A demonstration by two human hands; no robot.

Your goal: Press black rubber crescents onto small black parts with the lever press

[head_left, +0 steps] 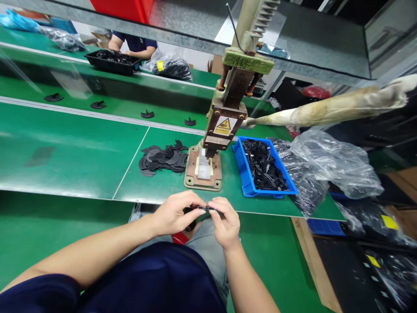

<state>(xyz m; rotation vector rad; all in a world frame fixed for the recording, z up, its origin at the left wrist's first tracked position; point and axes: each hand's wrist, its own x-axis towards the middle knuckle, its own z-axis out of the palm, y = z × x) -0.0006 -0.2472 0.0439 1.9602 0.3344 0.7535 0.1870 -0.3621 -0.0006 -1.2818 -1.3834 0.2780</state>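
Observation:
Both my hands meet in front of the bench's near edge, over my lap. A thin black plastic part [206, 208] is pinched between them, mostly covered by the fingers. My left hand [178, 211] is closed on its left end, thumb below and fingers above. The other end sits between the thumb and fingers of my right hand [225, 219]. Just beyond stands a hand press [224, 124] with a metal base plate [189, 181]. To its left lies a pile of dark crescent-shaped pieces [159, 160]; to its right, a blue bin [247, 190] holds many thin black parts.
Clear plastic bags [335, 161] crowd the right side. The press's wrapped lever [319, 106] juts rightward above them. Several black parts [147, 114] lie spaced along the green strip behind the bench. Across it, a co-worker's hands are at a black tray [110, 65]. A metal shelf [192, 32] hangs overhead.

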